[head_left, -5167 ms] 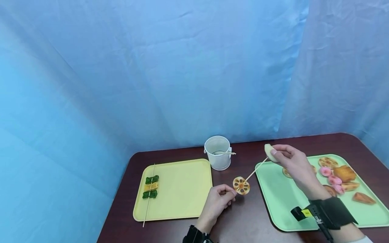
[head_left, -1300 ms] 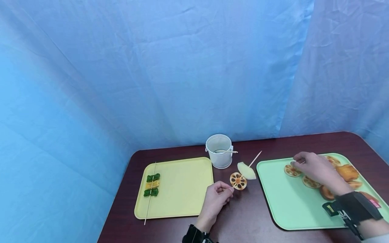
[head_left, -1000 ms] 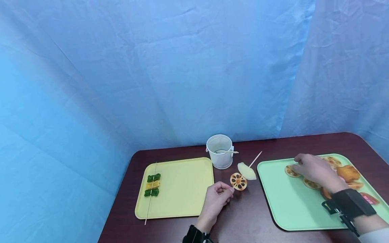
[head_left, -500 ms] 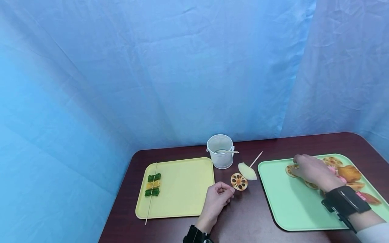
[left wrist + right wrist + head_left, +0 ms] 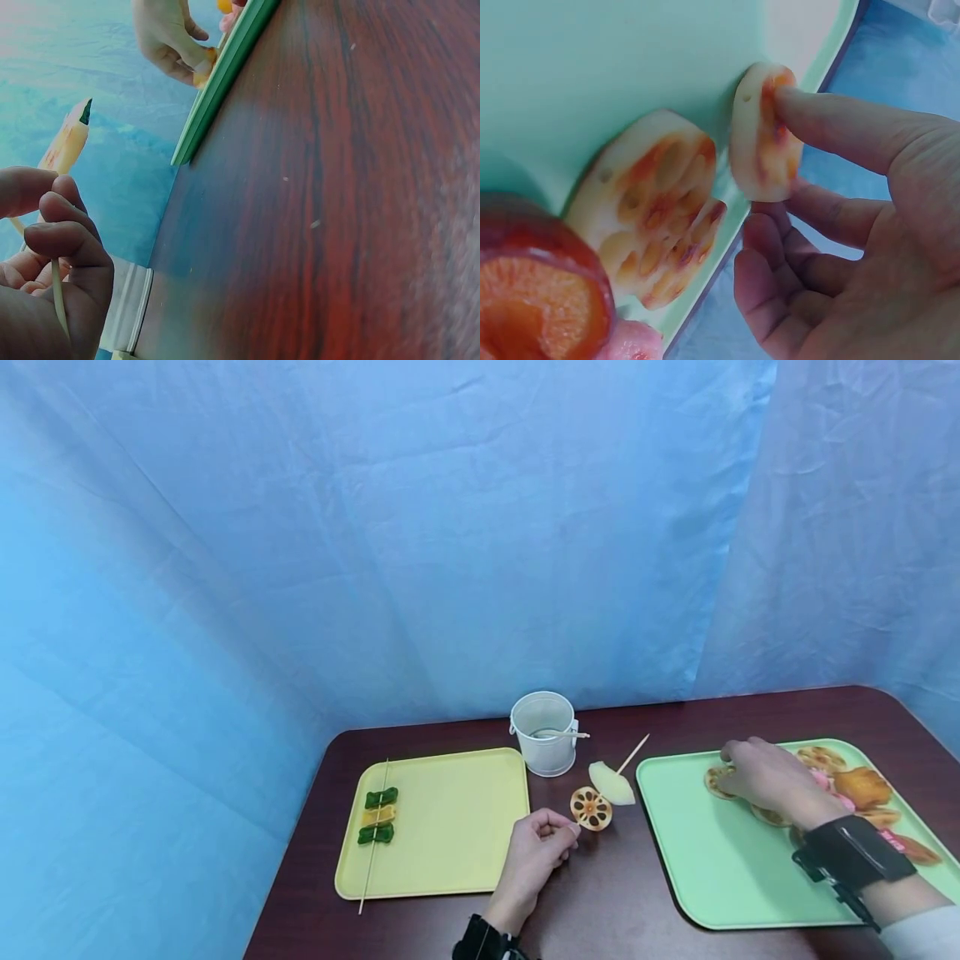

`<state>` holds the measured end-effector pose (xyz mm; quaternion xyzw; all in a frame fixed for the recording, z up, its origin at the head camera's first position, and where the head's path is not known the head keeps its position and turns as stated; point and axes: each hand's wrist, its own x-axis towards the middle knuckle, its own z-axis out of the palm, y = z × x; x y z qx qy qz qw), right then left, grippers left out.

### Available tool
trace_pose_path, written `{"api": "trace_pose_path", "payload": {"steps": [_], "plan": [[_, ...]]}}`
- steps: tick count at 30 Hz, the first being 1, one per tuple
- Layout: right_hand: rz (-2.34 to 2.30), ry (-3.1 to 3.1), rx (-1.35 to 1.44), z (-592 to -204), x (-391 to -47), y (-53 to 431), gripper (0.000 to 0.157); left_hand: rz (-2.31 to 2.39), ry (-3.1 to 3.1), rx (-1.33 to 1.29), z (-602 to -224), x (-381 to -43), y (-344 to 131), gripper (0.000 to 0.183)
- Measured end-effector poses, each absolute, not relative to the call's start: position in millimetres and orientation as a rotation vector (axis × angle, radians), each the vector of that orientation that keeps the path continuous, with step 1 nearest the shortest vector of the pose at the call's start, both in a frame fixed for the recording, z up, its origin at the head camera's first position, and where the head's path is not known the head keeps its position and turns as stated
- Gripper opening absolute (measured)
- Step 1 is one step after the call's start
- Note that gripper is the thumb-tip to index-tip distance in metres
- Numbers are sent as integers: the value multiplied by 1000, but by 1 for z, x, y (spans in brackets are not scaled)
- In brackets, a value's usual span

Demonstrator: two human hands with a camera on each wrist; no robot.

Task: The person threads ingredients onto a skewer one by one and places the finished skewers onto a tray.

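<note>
In the head view my left hand [image 5: 528, 864] pinches a wooden skewer [image 5: 634, 753] just below a lotus root slice [image 5: 592, 797]. A pale half-moon slice [image 5: 611, 783] is threaded above it, and the pointed tip sticks out bare. The skewer's lower end [image 5: 58, 300] runs through my curled fingers in the left wrist view. Over the far left part of the green tray [image 5: 712, 885], my right hand [image 5: 772, 781] pinches another lotus root slice [image 5: 754, 142] between thumb and fingers. That slice stands on edge beside a flatter lotus root slice [image 5: 656, 202].
More food pieces, pink, orange and brown [image 5: 862, 787], fill the green tray's right side. A white bucket [image 5: 545, 752] holding skewers stands at the back. On the yellow tray [image 5: 450, 835] at left lies a skewer with green and yellow pieces [image 5: 378, 816].
The pale slice, earlier held by my right hand at the skewer's tip, now sits threaded near the lotus root slice. My right hand has moved right to the green tray and grips a lotus root slice.
</note>
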<state>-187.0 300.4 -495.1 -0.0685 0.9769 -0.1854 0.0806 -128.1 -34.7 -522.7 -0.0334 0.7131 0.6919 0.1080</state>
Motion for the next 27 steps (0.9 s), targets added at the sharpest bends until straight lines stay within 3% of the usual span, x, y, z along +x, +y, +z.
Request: {"api": "trace_pose_path", "payload": {"steps": [3, 27], "plan": [[-595, 2883, -185, -494, -187, 300, 18, 2031, 2098, -103, -523, -128, -35, 15], [-911, 2866, -156, -495, -169, 292, 34, 2034, 2096, -108, -525, -128, -37, 14]]}}
